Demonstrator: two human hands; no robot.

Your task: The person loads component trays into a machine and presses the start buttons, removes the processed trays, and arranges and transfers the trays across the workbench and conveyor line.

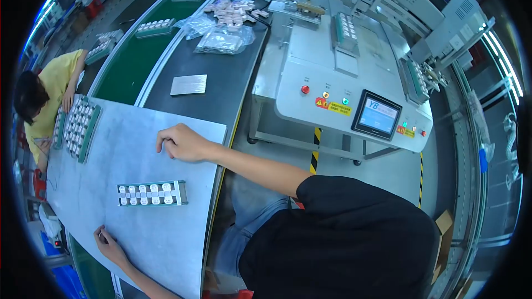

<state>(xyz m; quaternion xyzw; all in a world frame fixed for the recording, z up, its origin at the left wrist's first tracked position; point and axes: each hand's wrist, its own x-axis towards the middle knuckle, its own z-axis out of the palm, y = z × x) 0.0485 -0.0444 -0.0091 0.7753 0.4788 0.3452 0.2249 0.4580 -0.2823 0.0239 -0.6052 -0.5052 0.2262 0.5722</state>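
A green tray (151, 194) with white, round-ended pieces in a row lies on the grey metal tabletop (133, 149) between my two hands. Above it in the view, my right hand (184, 143) rests on the tabletop with its fingers curled in; nothing shows in it. Near the table's lower left edge is my left hand (110, 246), its fingers also loosely curled, with nothing visible in them. Neither hand touches the tray.
A person in a yellow top (58, 80) works at the far left beside filled trays (83, 124). A pale flat plate (189, 84) and plastic bags (224, 39) lie on the black bench. A machine with a touchscreen (377, 113) stands to the right. Trays line the green conveyor (124, 69).
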